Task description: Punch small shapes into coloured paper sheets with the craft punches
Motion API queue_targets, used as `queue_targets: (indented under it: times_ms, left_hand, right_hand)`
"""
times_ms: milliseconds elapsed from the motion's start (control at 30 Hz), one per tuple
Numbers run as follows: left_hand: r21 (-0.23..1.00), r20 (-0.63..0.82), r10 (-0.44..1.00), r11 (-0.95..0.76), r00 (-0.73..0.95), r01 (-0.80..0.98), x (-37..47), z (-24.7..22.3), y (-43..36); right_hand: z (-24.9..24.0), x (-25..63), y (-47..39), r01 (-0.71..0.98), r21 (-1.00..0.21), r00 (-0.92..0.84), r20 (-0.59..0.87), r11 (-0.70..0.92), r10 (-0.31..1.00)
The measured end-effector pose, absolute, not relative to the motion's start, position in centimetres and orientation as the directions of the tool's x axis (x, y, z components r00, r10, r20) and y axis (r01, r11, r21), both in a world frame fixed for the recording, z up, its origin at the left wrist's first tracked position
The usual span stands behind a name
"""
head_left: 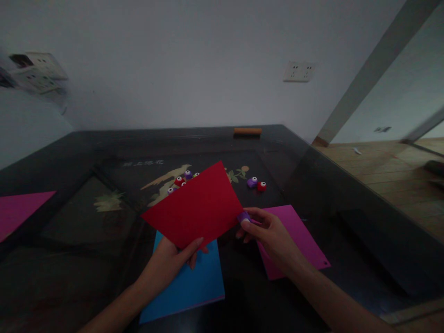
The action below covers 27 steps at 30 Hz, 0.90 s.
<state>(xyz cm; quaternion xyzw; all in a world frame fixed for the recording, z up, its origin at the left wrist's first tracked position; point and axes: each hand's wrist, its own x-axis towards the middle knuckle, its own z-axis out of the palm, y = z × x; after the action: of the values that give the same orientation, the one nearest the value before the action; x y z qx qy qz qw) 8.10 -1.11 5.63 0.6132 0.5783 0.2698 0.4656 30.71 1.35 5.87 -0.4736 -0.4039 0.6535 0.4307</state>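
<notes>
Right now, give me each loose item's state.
Red sheet: tilted, held up by the left hand
Purple googly-eyed piece: pinched by the right hand at the sheet's corner
Blue stack: flat, partly hidden
Right magenta sheet: flat, partly hidden
Left magenta sheet: flat, cropped by frame
Googly-eyed pair: side by side
Googly-eyed cluster: partly hidden behind red sheet
Brown cylinder: lying on its side

Operator: Where does text appear?

Technician: One row of pale Chinese characters [143, 163] stands on the dark table [294, 194], toward the far side, left of centre.

Operator: Is the row legible?

Technician: Partly. The second character reads 上, the last 花; the others are too blurred.
</notes>
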Motion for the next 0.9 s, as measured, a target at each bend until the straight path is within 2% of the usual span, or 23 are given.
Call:
queue_targets:
  times_ms: [900]
  left_hand:
    - [0.881, -0.197, 0.965, 0.096, 0.175, 0.464, 8.14, 5.61, -1.09]
  right_hand:
    - [5.60, 30.82, 1.42, -0.185, -0.929, -0.202, -0.284, -0.321, 0.937]
